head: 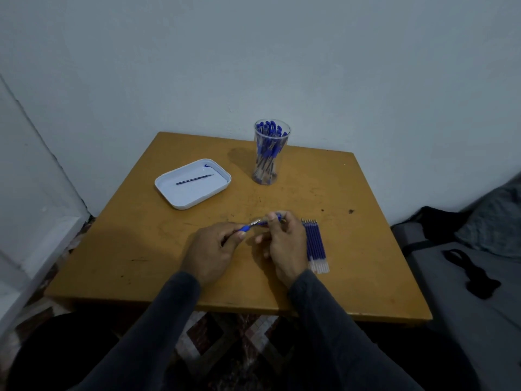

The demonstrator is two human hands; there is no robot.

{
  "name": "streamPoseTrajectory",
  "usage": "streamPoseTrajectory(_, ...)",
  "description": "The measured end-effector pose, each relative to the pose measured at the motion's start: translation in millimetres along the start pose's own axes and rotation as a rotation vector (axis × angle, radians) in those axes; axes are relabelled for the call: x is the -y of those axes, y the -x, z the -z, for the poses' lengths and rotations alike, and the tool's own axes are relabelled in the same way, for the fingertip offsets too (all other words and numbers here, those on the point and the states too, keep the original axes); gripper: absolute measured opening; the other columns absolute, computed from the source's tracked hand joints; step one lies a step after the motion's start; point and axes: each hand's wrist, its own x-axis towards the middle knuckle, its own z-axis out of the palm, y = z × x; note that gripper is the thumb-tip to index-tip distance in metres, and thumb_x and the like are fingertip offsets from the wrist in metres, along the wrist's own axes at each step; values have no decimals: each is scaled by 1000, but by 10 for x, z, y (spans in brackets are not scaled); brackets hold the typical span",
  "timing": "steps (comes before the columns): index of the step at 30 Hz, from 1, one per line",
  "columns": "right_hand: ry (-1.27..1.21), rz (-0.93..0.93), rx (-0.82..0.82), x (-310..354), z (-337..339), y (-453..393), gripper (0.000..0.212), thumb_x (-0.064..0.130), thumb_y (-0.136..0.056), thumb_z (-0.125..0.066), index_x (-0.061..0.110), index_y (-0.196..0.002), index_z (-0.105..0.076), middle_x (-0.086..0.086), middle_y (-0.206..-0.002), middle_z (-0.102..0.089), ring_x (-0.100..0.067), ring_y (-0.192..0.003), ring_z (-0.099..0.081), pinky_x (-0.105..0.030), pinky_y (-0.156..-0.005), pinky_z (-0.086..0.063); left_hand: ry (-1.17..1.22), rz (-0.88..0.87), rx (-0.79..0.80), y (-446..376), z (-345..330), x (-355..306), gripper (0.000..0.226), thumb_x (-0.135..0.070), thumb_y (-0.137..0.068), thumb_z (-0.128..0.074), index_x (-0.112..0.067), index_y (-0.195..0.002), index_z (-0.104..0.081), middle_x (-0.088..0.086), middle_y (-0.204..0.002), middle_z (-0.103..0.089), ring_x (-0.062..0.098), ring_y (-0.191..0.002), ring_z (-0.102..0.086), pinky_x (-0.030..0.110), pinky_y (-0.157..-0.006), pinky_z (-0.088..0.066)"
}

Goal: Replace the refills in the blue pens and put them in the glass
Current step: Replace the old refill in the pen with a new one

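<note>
Above the middle of the wooden table (141, 249), both my hands hold one blue pen (255, 223). My left hand (211, 249) grips its blue grip end, and my right hand (284, 244) pinches the clear barrel and cap end. A row of new blue refills (317, 244) lies flat just right of my right hand. At the back stands a clear glass (271, 153) with several blue pens in it. The white tray (169, 190) at the back left holds one thin refill (194, 179).
The table sits in a corner, with walls behind and to the left. A grey seat with a black strap (473, 272) and a dark bundle stands to the right. Patterned floor shows below the near table edge.
</note>
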Motion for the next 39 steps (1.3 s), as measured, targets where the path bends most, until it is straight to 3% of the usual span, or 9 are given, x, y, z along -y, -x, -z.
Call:
streamPoseTrajectory(4,228,63,-49,49,-14,-90,10,28,-99,-64,35,-101,-70,13,-97,-67,-11,-93,-65,-33,-81,-57,-14,-29,-181,20,12,-38,25,-26,-101,-56,-23,-123,-68,-17,-102,-65,-5,-95,-60,14,-81,-46)
streamPoseTrajectory(8,503,159,-36,153,-48,-197,13,19,-97,-67,22,-109,-69,11,-100,-64,0,-89,-57,-10,-70,-40,-49,-22,-232,28,20,-3,28,-19,-101,-57,-16,-127,-67,-10,-100,-67,3,-92,-61,18,-81,-49)
streamPoseTrajectory(12,795,191,-25,138,-152,-294,9,28,-97,-67,20,-101,-69,4,-102,-58,-10,-89,-54,-23,-73,-44,-51,-25,-259,45,11,24,26,-18,-95,-67,-18,-120,-72,-10,-103,-70,2,-96,-63,29,-86,-57)
streamPoseTrajectory(16,848,185,-28,96,-175,-303,11,25,-98,-65,16,-101,-70,-1,-106,-57,-15,-92,-56,-36,-83,-56,-97,-15,-222,45,-2,34,26,-19,-90,-74,-22,-115,-74,-11,-101,-70,5,-96,-62,35,-87,-57)
streamPoseTrajectory(19,867,162,-8,122,-169,-293,15,19,-99,-62,16,-112,-68,-2,-112,-59,-16,-98,-56,-34,-87,-55,-157,-2,-185,37,-7,33,26,-22,-89,-74,-23,-115,-74,-10,-101,-69,7,-97,-60,36,-88,-55)
streamPoseTrajectory(23,705,179,-63,184,-72,-239,17,17,-102,-55,15,-105,-71,2,-102,-65,-11,-92,-59,-29,-81,-52,-154,-11,-186,34,-17,47,26,-21,-88,-75,-24,-114,-75,-10,-97,-69,9,-93,-59,37,-86,-54)
streamPoseTrajectory(28,386,-52,114,254,65,-140,49,52,-97,-61,7,-84,-75,-12,-76,-72,-15,-65,-60,-35,-63,-52,-146,-85,-160,34,-37,78,28,-24,-91,-72,-25,-119,-74,-12,-96,-70,6,-89,-61,31,-80,-53)
streamPoseTrajectory(34,199,-76,268,238,119,-122,31,28,-96,-70,6,-75,-67,-7,-65,-62,-12,-54,-48,-24,-50,-42,-146,-131,-139,46,-34,76,29,-25,-95,-68,-27,-124,-71,-13,-88,-68,4,-79,-60,21,-70,-48)
streamPoseTrajectory(39,99,-90,396,309,237,-134,18,0,-95,-65,5,-110,-73,-10,-80,-58,-4,-51,-47,-17,-45,-39,-76,-109,-117,66,-16,59,25,-25,-97,-65,-25,-121,-73,-16,-84,-72,2,-80,-66,19,-73,-50)
